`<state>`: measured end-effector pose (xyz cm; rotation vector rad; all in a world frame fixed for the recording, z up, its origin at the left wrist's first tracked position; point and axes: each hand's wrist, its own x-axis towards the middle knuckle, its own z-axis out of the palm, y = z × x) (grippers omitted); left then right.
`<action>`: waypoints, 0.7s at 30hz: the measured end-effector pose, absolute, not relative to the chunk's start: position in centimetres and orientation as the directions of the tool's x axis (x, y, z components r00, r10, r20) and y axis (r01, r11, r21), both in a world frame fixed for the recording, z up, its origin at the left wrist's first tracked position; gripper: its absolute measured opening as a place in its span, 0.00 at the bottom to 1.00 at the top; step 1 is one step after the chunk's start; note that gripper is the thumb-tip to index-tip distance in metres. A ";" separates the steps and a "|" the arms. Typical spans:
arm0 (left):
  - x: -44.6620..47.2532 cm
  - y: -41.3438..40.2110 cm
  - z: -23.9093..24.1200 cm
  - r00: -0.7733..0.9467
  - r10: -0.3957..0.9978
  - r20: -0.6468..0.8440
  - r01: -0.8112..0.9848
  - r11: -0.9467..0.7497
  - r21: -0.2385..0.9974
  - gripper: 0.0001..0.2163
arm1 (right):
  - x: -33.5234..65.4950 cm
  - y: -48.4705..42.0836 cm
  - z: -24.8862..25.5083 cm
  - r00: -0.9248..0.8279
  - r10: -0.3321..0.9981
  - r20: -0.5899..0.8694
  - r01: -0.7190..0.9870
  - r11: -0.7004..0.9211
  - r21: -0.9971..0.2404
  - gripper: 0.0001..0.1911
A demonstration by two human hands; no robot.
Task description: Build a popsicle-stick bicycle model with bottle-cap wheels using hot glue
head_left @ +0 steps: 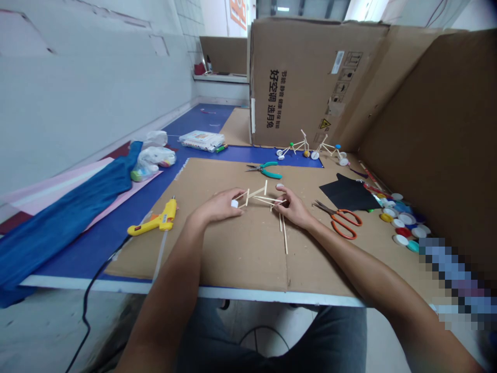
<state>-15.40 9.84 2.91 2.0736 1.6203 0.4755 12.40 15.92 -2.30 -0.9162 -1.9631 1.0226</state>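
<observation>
A small bicycle-like model of thin wooden sticks (258, 195) is between my two hands, a little above the cardboard sheet. My left hand (218, 206) closes around its left end, where a white bottle cap (234, 203) shows by the fingertips. On the opposite side, my right hand (294, 208) pinches the ends of the sticks, partly hiding them. Another white cap (280, 185) appears just past the right fingers; I cannot tell whether it is joined to the model. Loose wooden sticks (286, 235) lie below the right hand.
Left lies a yellow glue gun (165, 216) with its cord. Teal pliers (267, 170) rest ahead, orange-handled scissors (341, 220) to the right. Several bottle caps (406, 220) and black sheet material (347, 191) lie right. Two finished-looking stick models (303, 145) stand before a large cardboard box (306, 83).
</observation>
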 end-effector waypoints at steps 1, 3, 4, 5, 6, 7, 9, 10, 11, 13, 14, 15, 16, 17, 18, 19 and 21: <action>-15.4 9.8 2.9 0.244 0.970 -0.011 0.810 -0.197 0.553 0.30 | 12.4 15.9 -2.3 -0.480 0.834 0.272 0.253 0.428 -0.867 0.29; -15.4 9.8 2.9 0.241 0.970 -0.011 0.811 -0.195 0.552 0.31 | 12.4 15.9 -2.3 -0.480 0.836 0.266 0.253 0.422 -0.870 0.29; -15.4 9.8 2.9 0.239 0.971 -0.011 0.813 -0.194 0.550 0.31 | 12.4 16.0 -2.3 -0.482 0.836 0.263 0.253 0.420 -0.871 0.29; -15.4 9.8 2.9 0.238 0.971 -0.013 0.814 -0.192 0.548 0.31 | 12.4 16.0 -2.3 -0.483 0.835 0.261 0.254 0.420 -0.871 0.29; -15.4 9.8 2.9 0.237 0.971 -0.014 0.816 -0.191 0.546 0.31 | 12.4 16.0 -2.3 -0.484 0.835 0.261 0.256 0.420 -0.871 0.29; -15.4 9.8 2.9 0.235 0.972 -0.014 0.817 -0.190 0.544 0.32 | 12.4 16.0 -2.3 -0.484 0.835 0.261 0.257 0.421 -0.870 0.29; -15.3 9.8 2.9 0.233 0.972 -0.013 0.819 -0.189 0.543 0.32 | 12.4 15.9 -2.3 -0.479 0.838 0.263 0.260 0.421 -0.869 0.29; -15.3 9.8 2.9 0.232 0.973 -0.013 0.819 -0.189 0.542 0.32 | 12.4 15.9 -2.2 -0.477 0.839 0.263 0.260 0.421 -0.869 0.29; -15.3 9.7 3.0 0.232 0.973 -0.011 0.819 -0.189 0.542 0.32 | 12.4 15.9 -2.2 -0.475 0.840 0.263 0.260 0.420 -0.870 0.29; -15.3 9.7 3.1 0.229 0.973 -0.006 0.818 -0.190 0.543 0.32 | 12.4 15.8 -2.1 -0.476 0.840 0.262 0.263 0.420 -0.869 0.29; -15.3 9.7 3.1 0.227 0.974 -0.004 0.817 -0.188 0.545 0.32 | 12.4 15.8 -2.0 -0.477 0.839 0.262 0.266 0.421 -0.867 0.29; -15.3 9.6 3.2 0.224 0.974 -0.005 0.816 -0.185 0.547 0.32 | 12.4 15.8 -2.0 -0.476 0.840 0.261 0.269 0.422 -0.866 0.29; -15.3 9.6 3.2 0.223 0.975 -0.009 0.815 -0.182 0.550 0.32 | 12.3 15.7 -2.0 -0.474 0.841 0.261 0.271 0.422 -0.865 0.29; -15.3 9.6 3.2 0.223 0.975 -0.013 0.815 -0.179 0.551 0.32 | 12.3 15.7 -2.0 -0.473 0.841 0.261 0.272 0.422 -0.865 0.28; -15.3 9.7 3.2 0.224 0.974 -0.019 0.816 -0.177 0.551 0.32 | 12.3 15.8 -2.1 -0.474 0.841 0.261 0.272 0.421 -0.865 0.28; -15.3 9.7 3.1 0.225 0.974 -0.023 0.817 -0.176 0.549 0.33 | 12.3 15.8 -2.1 -0.473 0.841 0.263 0.271 0.422 -0.865 0.28; -15.4 9.7 3.1 0.226 0.974 -0.026 0.819 -0.176 0.546 0.33 | 12.3 15.8 -2.2 -0.471 0.841 0.265 0.274 0.426 -0.862 0.28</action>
